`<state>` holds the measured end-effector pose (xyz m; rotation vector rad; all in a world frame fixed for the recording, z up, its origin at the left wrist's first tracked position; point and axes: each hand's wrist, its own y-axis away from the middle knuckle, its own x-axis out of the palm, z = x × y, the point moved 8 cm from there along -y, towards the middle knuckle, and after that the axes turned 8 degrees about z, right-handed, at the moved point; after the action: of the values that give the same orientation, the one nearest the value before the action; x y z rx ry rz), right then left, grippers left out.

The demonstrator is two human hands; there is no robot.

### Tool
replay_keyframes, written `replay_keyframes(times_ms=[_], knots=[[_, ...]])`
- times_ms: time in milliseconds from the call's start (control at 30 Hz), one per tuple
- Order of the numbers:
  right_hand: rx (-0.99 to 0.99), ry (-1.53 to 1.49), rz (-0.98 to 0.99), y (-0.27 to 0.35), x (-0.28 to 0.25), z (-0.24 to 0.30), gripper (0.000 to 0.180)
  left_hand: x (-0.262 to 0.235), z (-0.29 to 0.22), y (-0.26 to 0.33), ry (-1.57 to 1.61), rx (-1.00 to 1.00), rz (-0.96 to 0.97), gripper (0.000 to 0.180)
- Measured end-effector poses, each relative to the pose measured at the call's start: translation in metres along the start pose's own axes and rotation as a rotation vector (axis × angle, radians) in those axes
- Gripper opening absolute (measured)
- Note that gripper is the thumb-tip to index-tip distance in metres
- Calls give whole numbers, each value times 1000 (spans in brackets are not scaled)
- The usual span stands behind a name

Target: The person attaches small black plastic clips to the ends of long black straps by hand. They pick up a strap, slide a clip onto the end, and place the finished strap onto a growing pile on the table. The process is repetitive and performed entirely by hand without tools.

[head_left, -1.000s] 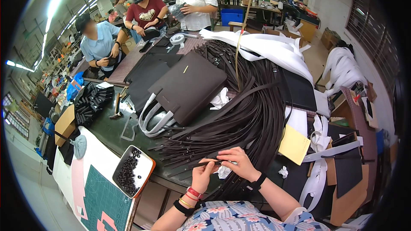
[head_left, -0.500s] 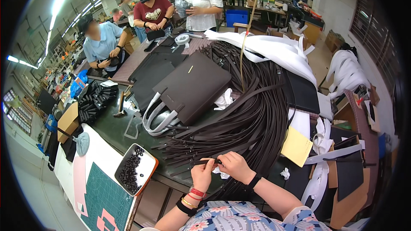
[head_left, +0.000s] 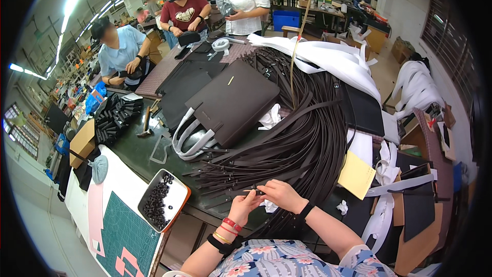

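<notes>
While tube lights (head_left: pixel 73 5) glow overhead | straps (head_left: pixel 307 143) crowd green tabletop (head_left: pixel 129 146) | grip: left hand (head_left: pixel 245 208), right hand (head_left: pixel 283 195) pinching dark strip (head_left: pixel 259 192)

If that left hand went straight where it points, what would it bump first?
Probably the right hand, close ahead of the left hand, then the dark straps; depth is hard to judge.
</notes>
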<state>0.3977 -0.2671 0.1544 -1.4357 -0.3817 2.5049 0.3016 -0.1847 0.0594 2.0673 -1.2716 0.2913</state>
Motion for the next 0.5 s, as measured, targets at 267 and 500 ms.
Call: replay_keyframes(times_ms=[267,500], knots=[[60,-145,-33,-2,9,-20,41,-41,25,-18,322,-24,-38,29],[337,191,220,52,26,-61,10,-143,59,-31,-150,-398,-220,36]])
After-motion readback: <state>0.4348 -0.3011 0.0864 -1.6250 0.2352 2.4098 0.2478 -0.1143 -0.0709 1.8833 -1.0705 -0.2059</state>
